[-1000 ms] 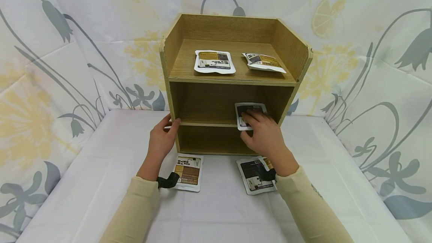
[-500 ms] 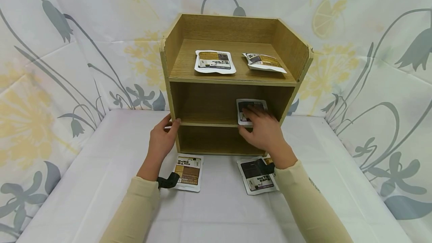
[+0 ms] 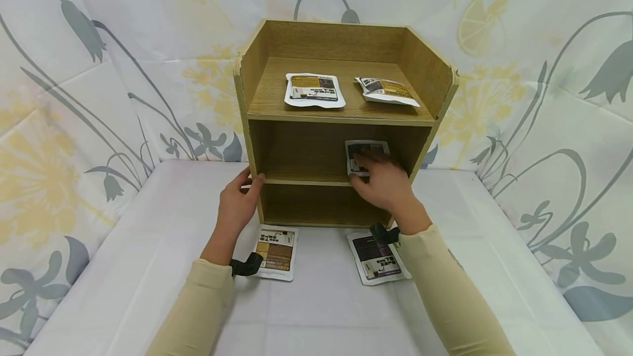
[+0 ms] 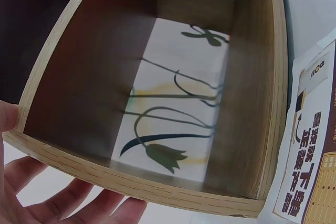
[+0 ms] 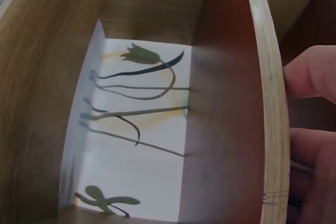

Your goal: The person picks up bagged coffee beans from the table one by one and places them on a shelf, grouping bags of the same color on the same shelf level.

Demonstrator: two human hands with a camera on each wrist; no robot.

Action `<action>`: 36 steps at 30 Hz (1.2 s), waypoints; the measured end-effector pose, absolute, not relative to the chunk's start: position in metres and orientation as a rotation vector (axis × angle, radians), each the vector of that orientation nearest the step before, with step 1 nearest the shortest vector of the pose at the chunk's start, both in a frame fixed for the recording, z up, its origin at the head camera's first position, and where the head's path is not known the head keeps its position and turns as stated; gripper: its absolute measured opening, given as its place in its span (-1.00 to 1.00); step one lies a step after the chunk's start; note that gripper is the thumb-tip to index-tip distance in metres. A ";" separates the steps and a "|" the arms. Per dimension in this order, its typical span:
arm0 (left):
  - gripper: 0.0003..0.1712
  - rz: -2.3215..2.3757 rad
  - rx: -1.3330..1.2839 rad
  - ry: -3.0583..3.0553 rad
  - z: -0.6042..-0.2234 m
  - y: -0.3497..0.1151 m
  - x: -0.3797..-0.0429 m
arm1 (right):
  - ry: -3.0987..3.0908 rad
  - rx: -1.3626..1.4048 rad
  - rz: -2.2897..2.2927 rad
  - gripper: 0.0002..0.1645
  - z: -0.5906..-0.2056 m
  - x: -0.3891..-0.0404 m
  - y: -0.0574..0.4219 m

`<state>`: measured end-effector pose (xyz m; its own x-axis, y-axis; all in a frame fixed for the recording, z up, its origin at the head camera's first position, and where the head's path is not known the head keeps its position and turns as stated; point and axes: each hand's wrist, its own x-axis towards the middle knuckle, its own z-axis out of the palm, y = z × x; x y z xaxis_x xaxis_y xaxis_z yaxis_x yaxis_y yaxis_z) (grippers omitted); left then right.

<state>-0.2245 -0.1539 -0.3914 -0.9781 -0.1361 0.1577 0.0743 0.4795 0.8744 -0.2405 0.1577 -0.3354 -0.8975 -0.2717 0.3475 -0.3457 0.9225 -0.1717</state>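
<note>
In the head view, my left hand (image 3: 237,202) holds the left side wall of a small wooden shelf unit (image 3: 341,114), thumb on the front edge; the left wrist view shows the fingers (image 4: 68,203) along the wall's outside. My right hand (image 3: 383,180) reaches into the middle compartment and holds a white-edged flat pouch (image 3: 352,150) with a dark label. Its fingers lie over the pouch and its thumb is at the near edge. The hand hides much of the pouch. In the right wrist view, the right fingers (image 5: 315,72) are beside the board's edge and the pouch is out of sight.
On the top board lie two similar pouches, a left one (image 3: 314,91) and a tilted right one (image 3: 387,92). Before the unit, a brown-labelled pouch (image 3: 275,252) and a dark-labelled pouch (image 3: 378,258) lie on the white cloth (image 3: 321,312). Patterned cloth (image 3: 148,43) hangs behind.
The pouch under my right hand has slid deeper into the middle compartment, from overhanging the front edge to lying inside it. My right hand has moved forward with it; the left has stayed put.
</note>
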 end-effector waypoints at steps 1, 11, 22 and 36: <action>-0.24 -1.505 0.054 -2.519 -0.391 -0.154 -0.225 | -2.765 0.451 0.330 -0.35 -0.335 -0.241 0.157; -0.23 -1.517 0.041 -2.508 -0.394 -0.155 -0.226 | -2.775 0.445 0.313 -0.34 -0.334 -0.242 0.157; -0.24 -1.504 0.031 -2.512 -0.394 -0.155 -0.226 | -2.622 0.510 0.322 -0.41 -0.340 -0.238 0.159; -0.24 -1.496 0.036 -2.516 -0.392 -0.154 -0.224 | -2.348 0.628 0.332 -0.57 -0.353 -0.220 0.163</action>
